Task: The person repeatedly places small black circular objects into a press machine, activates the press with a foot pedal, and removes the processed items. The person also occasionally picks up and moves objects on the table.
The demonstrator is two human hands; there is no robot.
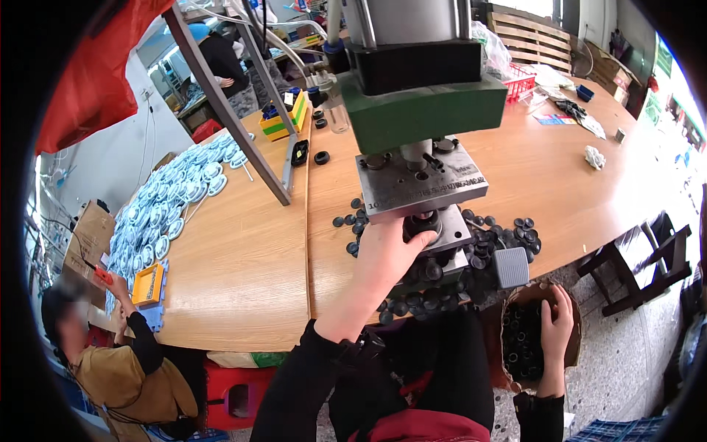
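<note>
My left hand (394, 250) reaches under the metal upper plate (420, 180) of a green bench press (423, 110). Its thumb and fingers close round a black round plastic part (427, 225) at the lower die; the fingertips are partly hidden behind the plate. Low on the right, my right hand (557, 324) is held over a cardboard box (571, 356) of black ring-shaped parts (521, 331). Its fingers are stretched out, and no part shows in it. Loose black round parts (482, 247) lie heaped around the press base, close to my left hand.
A grey pedal-like block (511, 267) sits right of the press. Light-blue parts (158, 202) are piled on the table's left, near a co-worker (125, 361) with a red-handled tool. A slanted metal frame (228, 110) stands between. A dark stool (641, 258) is at right.
</note>
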